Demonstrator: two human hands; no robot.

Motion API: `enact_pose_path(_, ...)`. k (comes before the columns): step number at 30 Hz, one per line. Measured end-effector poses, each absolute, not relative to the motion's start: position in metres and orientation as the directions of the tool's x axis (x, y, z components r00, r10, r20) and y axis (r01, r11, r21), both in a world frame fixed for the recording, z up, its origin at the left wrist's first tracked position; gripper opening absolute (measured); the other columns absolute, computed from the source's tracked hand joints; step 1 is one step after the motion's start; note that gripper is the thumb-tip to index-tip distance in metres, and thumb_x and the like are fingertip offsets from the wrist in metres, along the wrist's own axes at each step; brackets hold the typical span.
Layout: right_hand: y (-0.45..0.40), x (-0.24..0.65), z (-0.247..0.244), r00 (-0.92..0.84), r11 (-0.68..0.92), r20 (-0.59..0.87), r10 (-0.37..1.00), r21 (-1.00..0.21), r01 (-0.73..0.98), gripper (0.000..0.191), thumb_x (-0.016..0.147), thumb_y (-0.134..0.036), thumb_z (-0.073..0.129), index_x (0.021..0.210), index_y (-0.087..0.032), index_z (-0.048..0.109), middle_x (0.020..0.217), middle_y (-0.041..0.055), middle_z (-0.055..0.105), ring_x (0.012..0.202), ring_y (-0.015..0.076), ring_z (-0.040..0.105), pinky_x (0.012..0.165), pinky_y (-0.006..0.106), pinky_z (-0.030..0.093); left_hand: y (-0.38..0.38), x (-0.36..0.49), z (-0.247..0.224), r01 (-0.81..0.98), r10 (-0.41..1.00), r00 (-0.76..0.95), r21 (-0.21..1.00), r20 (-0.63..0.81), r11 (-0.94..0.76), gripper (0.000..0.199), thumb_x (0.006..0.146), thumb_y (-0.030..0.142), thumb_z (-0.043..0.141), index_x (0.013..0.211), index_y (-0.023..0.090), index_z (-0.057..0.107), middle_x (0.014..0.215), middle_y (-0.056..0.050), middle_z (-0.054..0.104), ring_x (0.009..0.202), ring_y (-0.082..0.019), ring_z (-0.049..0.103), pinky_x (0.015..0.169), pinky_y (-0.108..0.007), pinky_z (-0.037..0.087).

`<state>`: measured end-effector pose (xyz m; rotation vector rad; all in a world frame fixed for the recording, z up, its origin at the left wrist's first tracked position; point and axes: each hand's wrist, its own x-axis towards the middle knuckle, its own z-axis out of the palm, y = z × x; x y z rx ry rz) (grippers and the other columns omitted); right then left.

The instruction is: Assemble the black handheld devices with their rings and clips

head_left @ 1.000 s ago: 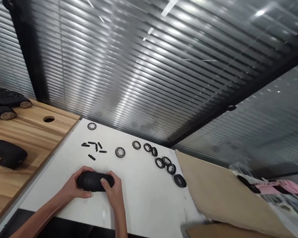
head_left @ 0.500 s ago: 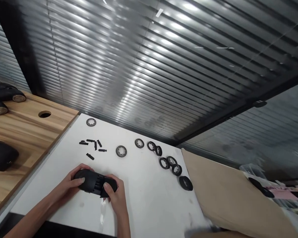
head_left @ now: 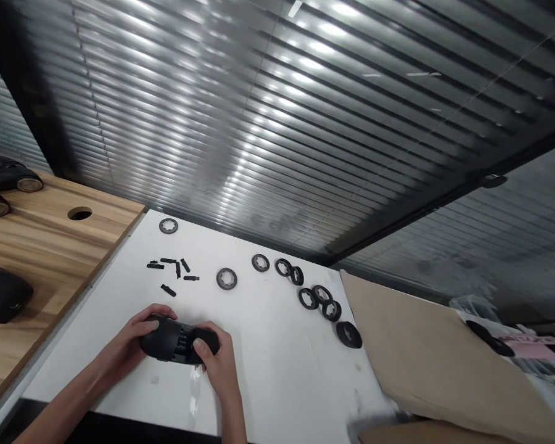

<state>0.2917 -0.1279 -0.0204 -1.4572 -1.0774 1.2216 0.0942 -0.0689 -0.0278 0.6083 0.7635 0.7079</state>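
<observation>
Between both hands, just over the white table, is a black plastic housing [head_left: 164,339] with rounded ends and an open slot in its middle that shows ribbed inner parts. My left hand [head_left: 136,336] is wrapped round its left end, thumb on top. My right hand [head_left: 217,357] grips the right end, its thumb pressed beside the slot; the other fingers are partly hidden underneath. Beyond the hands lie several small black plastic pieces [head_left: 168,290]. A dark notched ring [head_left: 226,287] rests farther right, and another notched ring [head_left: 168,232] lies near the back left corner.
Several more black rings [head_left: 308,306] run along the right side of the white table [head_left: 277,382]. A brown sheet [head_left: 425,351] borders it on the right. At left, a wooden surface [head_left: 50,246] bears dark rounded objects [head_left: 2,293]. A corrugated metal wall [head_left: 189,123] stands behind.
The right part of the housing sits less tilted, more in line with the left part. Both hands keep their grip. The view has shifted slightly; the rings and small pieces lie as before.
</observation>
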Motion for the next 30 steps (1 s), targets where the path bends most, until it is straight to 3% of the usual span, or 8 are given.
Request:
enact_pose_path(4, -0.1274, 0.285, -0.0169, 0.166, -0.153, -0.114, 0.979, -0.958, 0.241, 0.039, 0.073, -0.055, 0.072, 0.078, -0.017, 0.066, 0.07, 0.0025, 0.062, 0.068, 0.0174, 0.055, 0.063, 0.027, 0.042, -0.0718, 0.0938, -0.032, -0.288, 0.797, 0.498, 0.801, -0.343, 0.525, 0.038, 0.07, 0.051, 0.083, 0.096, 0.024, 0.075, 0.108, -0.006, 0.063, 0.099, -0.024, 0.057, 0.079, -0.027, 0.05)
enact_pose_path(10, -0.1283, 0.2851, -0.0158, 0.13, -0.143, -0.113, 0.985, -0.958, 0.247, 0.034, 0.077, -0.05, 0.07, 0.083, -0.017, 0.066, 0.076, 0.0024, 0.065, 0.073, 0.0184, 0.058, 0.067, 0.026, 0.044, -0.0718, 0.0923, -0.0332, -0.221, 0.844, 0.475, 0.895, -0.248, 0.387, 0.034, 0.077, 0.052, 0.076, 0.098, 0.024, 0.074, 0.106, -0.006, 0.065, 0.103, -0.026, 0.057, 0.085, -0.029, 0.048)
enact_pose_path(15, -0.1315, 0.2862, -0.0181, 0.159, -0.152, -0.111, 0.981, -0.951, 0.271, 0.039, 0.078, -0.044, 0.073, 0.107, -0.02, 0.064, 0.088, 0.0033, 0.069, 0.082, 0.0215, 0.064, 0.072, 0.027, 0.048, -0.0721, 0.0918, -0.0357, -0.155, 0.868, 0.443, 0.935, -0.224, 0.32, 0.035, 0.077, 0.052, 0.075, 0.097, 0.024, 0.073, 0.104, -0.007, 0.065, 0.101, -0.028, 0.057, 0.088, -0.033, 0.046)
enact_pose_path(21, -0.1324, 0.286, -0.021, 0.121, -0.146, -0.115, 0.986, -0.945, 0.293, 0.054, 0.079, -0.053, 0.069, 0.121, -0.02, 0.061, 0.093, 0.0055, 0.069, 0.084, 0.0232, 0.063, 0.071, 0.029, 0.048, -0.0709, 0.0948, -0.0323, -0.087, 0.897, 0.388, 0.96, -0.213, 0.266, 0.035, 0.074, 0.052, 0.072, 0.091, 0.022, 0.073, 0.097, -0.008, 0.067, 0.095, -0.029, 0.059, 0.085, -0.035, 0.045)
enact_pose_path(26, -0.1318, 0.2859, -0.0225, 0.105, -0.126, -0.097, 0.99, -0.939, 0.32, 0.05, 0.083, -0.055, 0.065, 0.119, -0.02, 0.063, 0.105, 0.0076, 0.071, 0.093, 0.025, 0.066, 0.078, 0.031, 0.05, -0.0708, 0.0948, -0.0332, -0.092, 0.887, 0.401, 0.953, -0.23, 0.289, 0.03, 0.076, 0.048, 0.07, 0.092, 0.023, 0.071, 0.098, -0.006, 0.067, 0.095, -0.028, 0.059, 0.087, -0.034, 0.043)
enact_pose_path(30, -0.1327, 0.2859, -0.0253, 0.103, -0.105, -0.076, 0.992, -0.943, 0.316, 0.049, 0.085, -0.056, 0.065, 0.117, -0.019, 0.065, 0.102, 0.0079, 0.073, 0.091, 0.0252, 0.067, 0.077, 0.031, 0.051, -0.0718, 0.0943, -0.0386, -0.134, 0.886, 0.409, 0.946, -0.218, 0.294, 0.026, 0.079, 0.045, 0.069, 0.093, 0.023, 0.071, 0.099, -0.005, 0.066, 0.098, -0.026, 0.058, 0.087, -0.033, 0.043)
